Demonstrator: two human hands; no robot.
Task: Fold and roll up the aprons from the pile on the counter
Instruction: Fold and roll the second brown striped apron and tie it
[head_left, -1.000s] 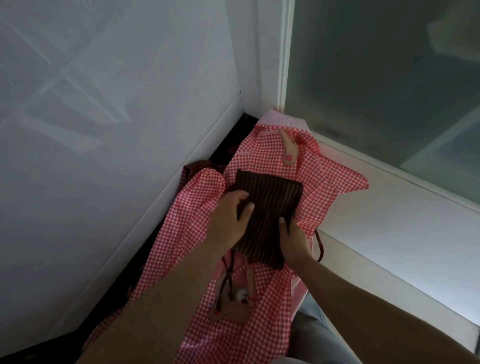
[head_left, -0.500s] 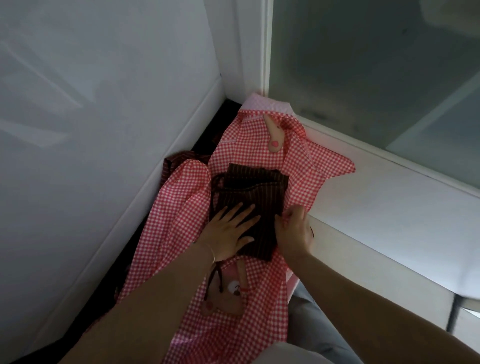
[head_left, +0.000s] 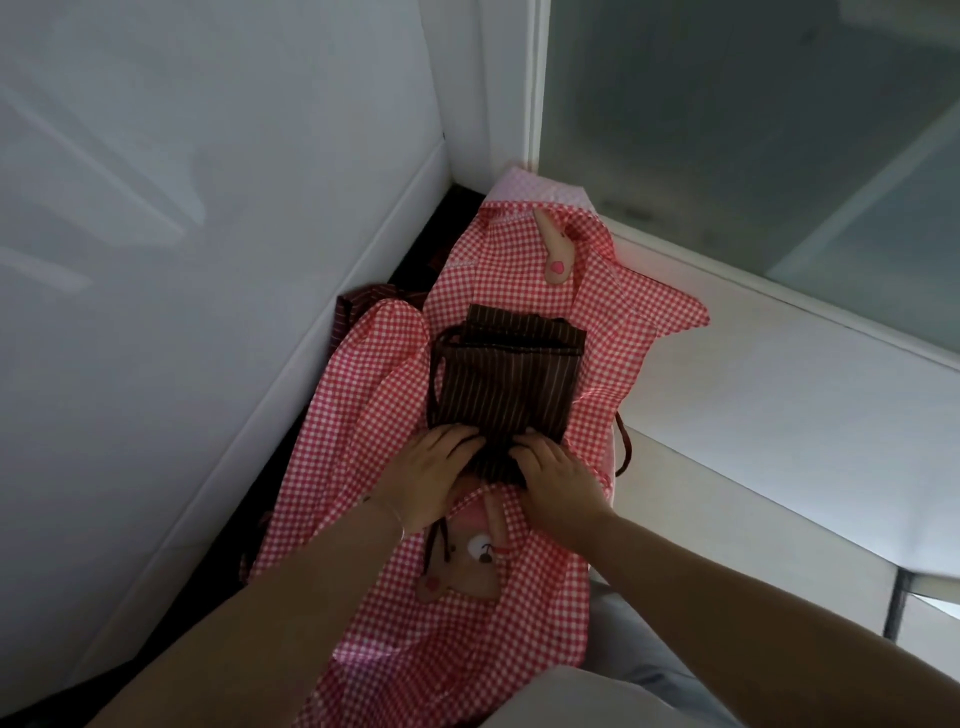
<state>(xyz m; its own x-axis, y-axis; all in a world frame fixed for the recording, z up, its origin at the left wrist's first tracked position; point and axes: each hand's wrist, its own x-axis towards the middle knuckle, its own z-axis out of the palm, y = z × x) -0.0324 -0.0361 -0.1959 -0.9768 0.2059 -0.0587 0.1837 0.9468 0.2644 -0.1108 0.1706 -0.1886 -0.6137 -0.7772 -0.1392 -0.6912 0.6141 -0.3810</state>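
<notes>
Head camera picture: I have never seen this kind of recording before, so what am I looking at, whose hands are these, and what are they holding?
There is no machine here. A person wears one wide-angle camera on the head, looking down at their own two bare hands, so the arms enter from the bottom. On the white counter, in a corner beside a white wall and a frosted glass pane, lies a spread red-and-white checked apron with a cartoon animal patch. On top of it sits a folded brown striped apron. The left hand and the right hand both curl their fingers round the near edge of the brown apron, apparently starting to roll it. More brown striped cloth shows at the wall.
</notes>
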